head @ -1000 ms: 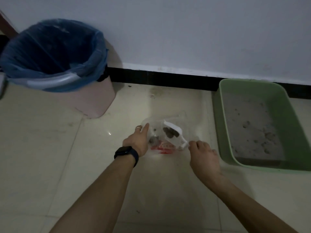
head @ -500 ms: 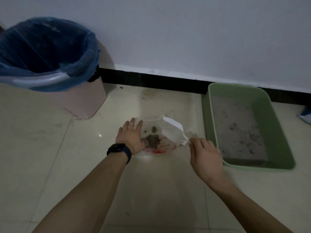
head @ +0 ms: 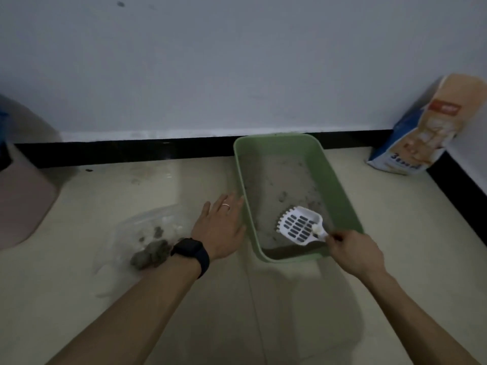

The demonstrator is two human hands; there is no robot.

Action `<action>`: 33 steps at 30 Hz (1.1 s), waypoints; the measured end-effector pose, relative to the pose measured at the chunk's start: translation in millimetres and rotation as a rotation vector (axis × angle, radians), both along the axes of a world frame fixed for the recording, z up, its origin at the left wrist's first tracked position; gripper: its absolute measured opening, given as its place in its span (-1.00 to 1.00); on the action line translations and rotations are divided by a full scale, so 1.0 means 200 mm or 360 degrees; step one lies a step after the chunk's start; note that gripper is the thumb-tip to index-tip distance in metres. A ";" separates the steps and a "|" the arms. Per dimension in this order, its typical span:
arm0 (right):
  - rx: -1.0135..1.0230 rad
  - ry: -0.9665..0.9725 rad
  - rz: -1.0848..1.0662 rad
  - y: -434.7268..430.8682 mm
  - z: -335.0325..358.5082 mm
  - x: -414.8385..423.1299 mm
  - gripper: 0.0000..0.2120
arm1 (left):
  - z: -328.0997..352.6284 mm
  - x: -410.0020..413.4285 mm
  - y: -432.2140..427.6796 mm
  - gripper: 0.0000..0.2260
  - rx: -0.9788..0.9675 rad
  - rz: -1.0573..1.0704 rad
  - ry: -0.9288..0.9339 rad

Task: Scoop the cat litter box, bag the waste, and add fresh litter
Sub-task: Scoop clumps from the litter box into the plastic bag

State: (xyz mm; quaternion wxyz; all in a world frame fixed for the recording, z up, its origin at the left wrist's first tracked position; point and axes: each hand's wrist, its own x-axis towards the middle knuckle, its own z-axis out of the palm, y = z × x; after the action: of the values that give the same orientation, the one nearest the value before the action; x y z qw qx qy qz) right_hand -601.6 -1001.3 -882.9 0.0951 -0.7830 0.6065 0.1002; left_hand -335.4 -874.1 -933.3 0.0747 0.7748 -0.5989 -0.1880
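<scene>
A green litter box (head: 340,191) with grey litter lies on the floor by the wall. My right hand (head: 353,250) grips the handle of a white slotted scoop (head: 300,229), whose empty head hovers over the box's near end. My left hand (head: 220,229) is open, fingers spread, next to the box's left wall. A clear plastic bag (head: 131,233) holding grey waste clumps (head: 151,255) lies on the floor just left of my left wrist. A bag of fresh litter (head: 427,127) leans in the right corner.
A pink bin (head: 23,204) stands at the far left edge, mostly cut off. The black baseboard (head: 131,151) runs along the wall behind everything. Pale floor tiles spread in front of the box and the bag.
My right hand has carried the scoop from the plastic bag over into the litter box. My left hand has let go of the bag and moved right, beside the box. The view turned right.
</scene>
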 end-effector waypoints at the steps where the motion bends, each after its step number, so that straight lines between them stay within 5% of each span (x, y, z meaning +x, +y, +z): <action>1: 0.0030 0.0063 0.0038 -0.02 0.00 -0.01 -0.66 | -0.01 -0.05 -0.04 -0.40 0.0005 -0.0036 -0.0011; 10: 0.0217 0.0300 0.0240 -0.23 -0.03 0.07 -0.38 | -0.19 -0.12 -0.09 -0.33 0.0130 -0.0166 -0.0246; 19: 0.0667 0.0029 0.0077 -0.30 -0.25 0.15 -0.76 | -0.17 -0.12 -0.10 -0.34 0.0091 -0.0182 -0.0196; 25: 0.0715 -0.0319 -0.0052 -0.32 -0.36 0.20 -0.82 | -0.16 -0.13 -0.11 -0.29 0.0136 -0.0200 -0.0243; 33: 0.0590 -0.0416 0.0062 -0.29 -0.34 0.17 -0.84 | -0.13 -0.17 -0.12 -0.35 0.0207 -0.0094 -0.0273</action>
State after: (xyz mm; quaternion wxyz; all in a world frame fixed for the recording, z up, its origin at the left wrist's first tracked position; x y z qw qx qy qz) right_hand -567.7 -1059.4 -950.5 0.3133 -0.7700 0.5450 0.1095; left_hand -369.3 -897.6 -958.8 -0.0329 0.7733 -0.6123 -0.1615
